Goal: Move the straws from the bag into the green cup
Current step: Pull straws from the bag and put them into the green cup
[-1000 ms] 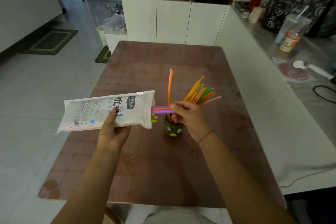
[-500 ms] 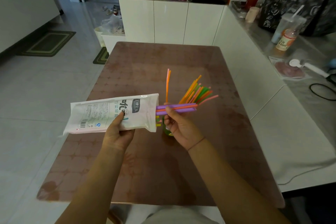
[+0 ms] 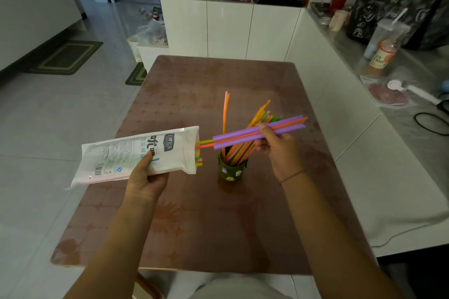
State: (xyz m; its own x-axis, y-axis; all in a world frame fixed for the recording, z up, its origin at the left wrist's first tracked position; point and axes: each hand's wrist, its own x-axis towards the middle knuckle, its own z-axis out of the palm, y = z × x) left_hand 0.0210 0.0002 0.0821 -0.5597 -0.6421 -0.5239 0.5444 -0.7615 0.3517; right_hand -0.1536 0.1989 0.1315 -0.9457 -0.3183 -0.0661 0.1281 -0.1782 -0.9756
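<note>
My left hand [image 3: 145, 177] grips a white printed straw bag [image 3: 136, 155] held sideways above the table's left part, its open mouth facing right. Yellow, green and orange straw ends [image 3: 199, 159] poke out of that mouth. My right hand [image 3: 277, 148] pinches two purple straws and an orange one [image 3: 243, 135], held almost level; their left ends lie just outside the bag. Below them stands the small green cup [image 3: 230, 171] with little stickers, filled with several orange, green and pink straws [image 3: 257, 121] fanning up to the right.
The brown table [image 3: 218, 226] carries only the cup. A white counter [image 3: 388, 153] runs along the right with a drink bottle [image 3: 381, 54], a plastic cup, dark bags and a cable. White cabinets stand behind the table; tiled floor lies left.
My right hand has drawn the purple and orange straws rightward, almost clear of the bag. The bag stays in my left hand, tilted slightly more.
</note>
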